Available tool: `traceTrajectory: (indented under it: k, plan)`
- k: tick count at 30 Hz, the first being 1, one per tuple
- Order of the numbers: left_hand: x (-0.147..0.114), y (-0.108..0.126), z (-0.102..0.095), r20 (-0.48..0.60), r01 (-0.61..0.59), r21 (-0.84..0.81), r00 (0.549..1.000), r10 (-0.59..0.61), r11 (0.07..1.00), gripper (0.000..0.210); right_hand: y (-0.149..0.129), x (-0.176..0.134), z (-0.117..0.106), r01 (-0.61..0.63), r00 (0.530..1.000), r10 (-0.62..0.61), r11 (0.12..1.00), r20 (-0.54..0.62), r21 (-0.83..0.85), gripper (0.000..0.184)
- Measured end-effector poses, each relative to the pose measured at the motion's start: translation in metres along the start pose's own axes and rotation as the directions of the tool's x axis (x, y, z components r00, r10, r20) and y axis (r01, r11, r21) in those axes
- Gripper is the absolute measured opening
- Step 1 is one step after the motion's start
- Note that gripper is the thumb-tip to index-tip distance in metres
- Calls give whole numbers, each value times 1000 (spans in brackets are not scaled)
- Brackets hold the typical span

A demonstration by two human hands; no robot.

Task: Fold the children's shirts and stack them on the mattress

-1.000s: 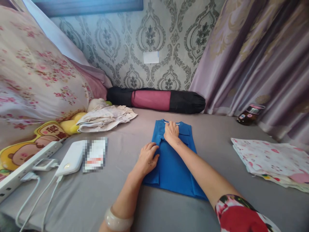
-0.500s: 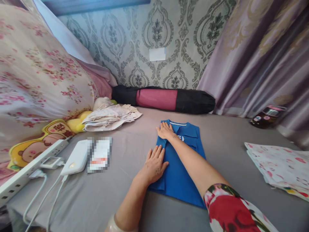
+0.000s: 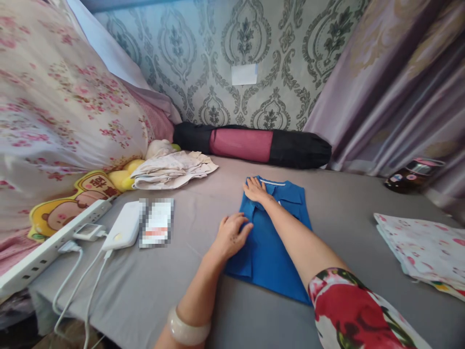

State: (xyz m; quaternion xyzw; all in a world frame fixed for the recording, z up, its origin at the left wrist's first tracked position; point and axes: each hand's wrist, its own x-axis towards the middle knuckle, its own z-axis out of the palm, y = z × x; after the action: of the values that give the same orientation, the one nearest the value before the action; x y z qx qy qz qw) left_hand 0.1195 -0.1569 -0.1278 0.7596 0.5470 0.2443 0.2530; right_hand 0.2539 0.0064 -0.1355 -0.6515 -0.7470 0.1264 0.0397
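A blue shirt (image 3: pixel 276 261) lies face up on the grey sheet, its sides folded inward and its collar away from me. My right hand (image 3: pixel 256 189) rests flat on the upper left part of the shirt, near the collar, fingers spread. At the shirt's left edge is my left hand (image 3: pixel 232 236), its fingers loosely bent and its thumb apart, over the folded side. I cannot make out any cloth gripped in it. My right forearm crosses the shirt and covers most of a white print on its chest.
Left are a power strip (image 3: pixel 54 242), a white power bank (image 3: pixel 124 225) with cables, a blurred-out item (image 3: pixel 157 223) and folded pale cloth (image 3: pixel 174 169). A black and pink rolled bag (image 3: pixel 241 145) lies along the wall. Right: patterned cloth (image 3: pixel 425 242) and a dark bottle (image 3: pixel 414 174).
My left hand's fingers were stretched flat on the shirt's left side and are now bent. My right hand stays pressed near the collar. The view has shifted slightly.
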Motion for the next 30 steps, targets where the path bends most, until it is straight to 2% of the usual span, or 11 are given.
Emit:
traceTrajectory:
  k: [2, 4, 7, 11, 17, 19, 23, 27, 30]
  plan:
    - [5, -4, -2, -182, 93, -134, 976, -116, 987, 32, -6, -13, -2, 42, 998, -44, 999, -37, -30, 62]
    - [9, -11, -2, -334, 150, -250, 914, -231, 957, 30, -14, -31, 3, 111, 991, -115, 992, -70, -52, 63]
    - [13, -25, 0, -440, 169, -354, 838, -323, 920, 27, -26, -57, 18, 154, 987, -156, 988, -50, -32, 67]
    - [14, -31, 2, -451, 180, -379, 821, -351, 908, 26, -32, -72, 31, 123, 987, -125, 992, -105, -28, 67]
    - [14, -24, -5, -421, 205, -379, 830, -365, 902, 26, -33, -77, 30, 131, 965, -130, 991, -227, -9, 61]
    - [13, -25, -7, -421, 219, -378, 825, -378, 900, 26, -34, -86, 29, 133, 963, -132, 991, -236, -12, 60]
    - [12, -29, -8, -439, 216, -403, 807, -394, 890, 27, -38, -120, 28, 208, 968, -209, 978, -139, -21, 63]
    - [11, -31, -7, -463, 196, -369, 809, -362, 909, 26, -45, -156, 27, 289, 957, -289, 957, -9, 9, 66]
    - [10, -32, -6, -460, 195, -359, 814, -354, 913, 26, -49, -169, 31, 300, 954, -300, 954, 24, 1, 66]
